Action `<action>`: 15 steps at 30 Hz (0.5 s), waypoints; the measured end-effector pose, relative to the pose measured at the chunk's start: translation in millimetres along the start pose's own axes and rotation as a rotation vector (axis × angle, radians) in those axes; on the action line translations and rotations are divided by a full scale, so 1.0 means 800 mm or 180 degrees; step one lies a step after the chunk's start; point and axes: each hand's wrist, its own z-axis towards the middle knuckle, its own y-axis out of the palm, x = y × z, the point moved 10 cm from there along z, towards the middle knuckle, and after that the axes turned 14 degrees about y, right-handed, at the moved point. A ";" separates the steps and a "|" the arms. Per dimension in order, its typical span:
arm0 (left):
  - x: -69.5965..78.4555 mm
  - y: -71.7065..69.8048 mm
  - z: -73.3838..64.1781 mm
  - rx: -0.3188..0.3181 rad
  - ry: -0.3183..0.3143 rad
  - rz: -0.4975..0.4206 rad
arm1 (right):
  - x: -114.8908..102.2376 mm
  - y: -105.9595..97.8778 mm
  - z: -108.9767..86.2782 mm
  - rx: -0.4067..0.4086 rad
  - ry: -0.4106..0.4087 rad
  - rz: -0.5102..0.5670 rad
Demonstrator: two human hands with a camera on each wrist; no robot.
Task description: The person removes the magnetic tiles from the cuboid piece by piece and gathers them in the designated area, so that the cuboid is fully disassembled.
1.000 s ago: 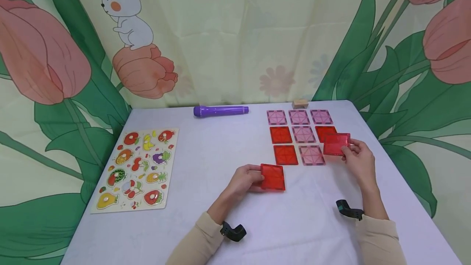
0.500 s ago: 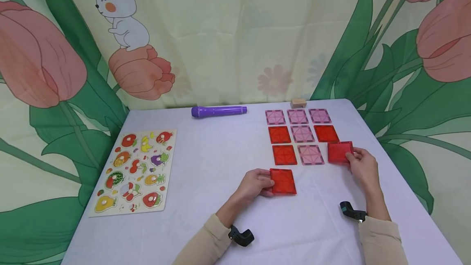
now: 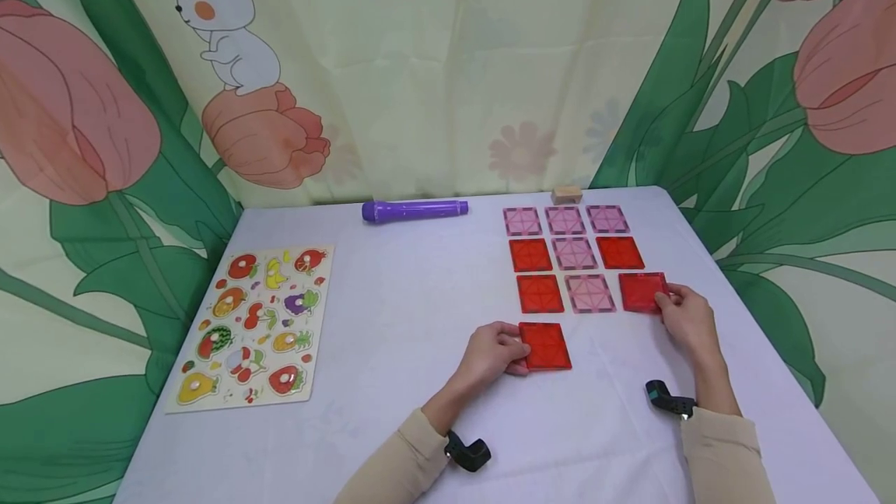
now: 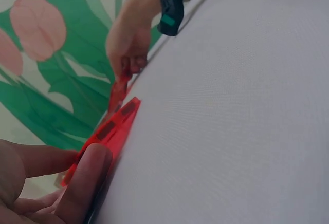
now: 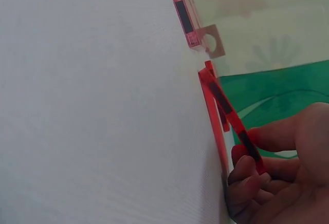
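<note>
My left hand [image 3: 492, 350] pinches a square red magnetic tile [image 3: 547, 347] by its left edge, in front of the rows of tiles. In the left wrist view, thumb and fingers grip that tile [image 4: 126, 121] at its near end. My right hand [image 3: 689, 321] pinches a second red magnetic tile [image 3: 640, 292] by its right edge, at the right end of the front row. In the right wrist view this tile [image 5: 232, 116] tilts, its far end low and its gripped end raised. Left of it lies a pink tile [image 3: 590, 293], then a red tile [image 3: 540, 294].
Behind are a row of red, pink [image 3: 574, 253] and red tiles and a back row of pink tiles [image 3: 564, 221]. A wooden block [image 3: 566, 194] and a purple microphone-shaped stick [image 3: 414, 211] lie at the far edge. A fruit puzzle board [image 3: 252, 329] lies left.
My right hand has lowered its red tile beside the pink one in the front row, off the red tile behind. My left hand has moved right with its tile.
</note>
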 end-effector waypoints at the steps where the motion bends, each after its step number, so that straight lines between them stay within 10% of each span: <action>1: 0.001 0.000 0.000 0.0010 0.0027 0.0072 | -0.001 0.000 0.000 -0.0010 0.0000 -0.0022; 15: 0.009 0.003 0.004 0.0094 0.0165 0.0542 | -0.007 0.009 0.008 -0.0030 0.0058 -0.0361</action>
